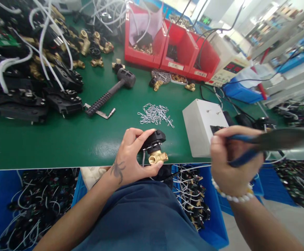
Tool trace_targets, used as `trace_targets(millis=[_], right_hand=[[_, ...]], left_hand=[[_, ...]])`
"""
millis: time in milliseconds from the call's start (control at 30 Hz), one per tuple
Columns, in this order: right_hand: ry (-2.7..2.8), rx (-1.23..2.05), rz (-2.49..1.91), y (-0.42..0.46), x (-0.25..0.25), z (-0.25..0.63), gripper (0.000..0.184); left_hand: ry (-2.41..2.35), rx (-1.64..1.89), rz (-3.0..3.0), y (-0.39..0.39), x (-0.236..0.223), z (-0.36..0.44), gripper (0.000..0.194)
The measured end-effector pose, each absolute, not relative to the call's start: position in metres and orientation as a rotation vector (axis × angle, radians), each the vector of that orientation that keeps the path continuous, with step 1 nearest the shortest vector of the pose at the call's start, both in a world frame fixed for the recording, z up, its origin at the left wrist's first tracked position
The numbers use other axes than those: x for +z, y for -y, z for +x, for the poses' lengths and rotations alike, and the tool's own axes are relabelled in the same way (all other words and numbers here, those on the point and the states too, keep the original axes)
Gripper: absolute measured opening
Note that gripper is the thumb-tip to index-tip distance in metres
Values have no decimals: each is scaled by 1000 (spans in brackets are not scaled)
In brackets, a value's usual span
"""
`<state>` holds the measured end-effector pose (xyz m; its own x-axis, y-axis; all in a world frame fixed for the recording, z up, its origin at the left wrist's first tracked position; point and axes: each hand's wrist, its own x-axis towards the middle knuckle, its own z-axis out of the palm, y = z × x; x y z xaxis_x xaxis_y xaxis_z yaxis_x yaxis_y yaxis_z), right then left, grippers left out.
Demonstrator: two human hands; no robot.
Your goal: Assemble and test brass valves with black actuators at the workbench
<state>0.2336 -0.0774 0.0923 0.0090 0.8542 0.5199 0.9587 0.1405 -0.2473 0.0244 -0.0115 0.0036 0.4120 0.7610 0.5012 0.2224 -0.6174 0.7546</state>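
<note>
Brass valve (156, 155) in left hand (131, 158) — blurred, blue-handled pliers (272, 140) in right hand (234, 170)

This is an assembly workshop — green workbench (63, 139), red parts bins (144, 60), a mallet (112, 91), blue crates (219, 223) of wired units (193, 200).

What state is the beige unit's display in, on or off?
On: the display on the beige unit glows red, though the reading is too blurred to make out.
</note>
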Motion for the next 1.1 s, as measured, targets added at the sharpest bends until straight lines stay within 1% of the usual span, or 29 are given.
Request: trace_targets(millis=[100, 133, 200, 267, 300, 333, 367, 433, 500, 533, 633, 667, 733, 800, 833, 867, 967, 1000, 1067, 1100], right_hand=[[2290, 22, -1766, 78, 94, 227, 16], [2348, 41, -1770, 78, 97, 225, 16], [2240, -65, -1772, 79, 103, 225, 16], [1885, -272, -1729, 79, 106, 226, 16], [1788, -324, -1696, 79, 106, 226, 16], [1809, -319, -1699, 78, 104, 226, 16], [1934, -258, -1730, 78, 103, 226, 15], [2337, -34, -1803, 77, 101, 225, 16], [2484, 81, -1831, 77, 103, 224, 17], [2404, 39, -1829, 77, 104, 224, 16], [1921, -222, -1785, 78, 106, 226, 14], [1876, -243, -1795, 78, 105, 227, 13], [2056, -137, -1868, 77, 101, 228, 11], [2348, 74, -1914, 76, 100, 229, 15], [2395, 120, -1918, 76, 101, 229, 16], [2335, 92, -1913, 76, 102, 229, 15], [1832, -178, -1838, 77, 105, 229, 10], [1748, -220, -1814, 78, 105, 228, 8], [1888, -139, -1842, 77, 103, 226, 10], [2062, -21, -1871, 76, 103, 225, 14]], left_hand=[[-814, 1173, 2123, 12, 3, 25, 65], [-812, 1179, 2132, 12, 3, 25, 65], [-817, 1174, 2119, 12, 2, 25, 65], [-833, 1179, 2083, 12, 2, 25, 64], [-833, 1182, 2074, 12, 1, 25, 64], [-830, 1189, 2074, 12, 1, 25, 64], [-823, 1202, 2083, 12, 2, 25, 63], [-814, 1202, 2121, 12, 2, 25, 64], [-820, 1190, 2143, 12, 2, 25, 64], [-824, 1179, 2143, 12, 2, 25, 64], [-836, 1174, 2108, 12, 1, 24, 65], [-837, 1180, 2101, 11, 1, 24, 65], [-834, 1197, 2102, 11, 1, 24, 64], [-831, 1203, 2107, 11, 1, 24, 63], [-829, 1201, 2107, 12, 1, 24, 63], [-828, 1198, 2105, 12, 1, 24, 63], [-822, 1193, 2100, 11, 1, 24, 63], [-819, 1192, 2100, 11, 1, 24, 64], [-815, 1182, 2102, 11, 1, 23, 65], [-813, 1172, 2106, 11, 1, 24, 66]])
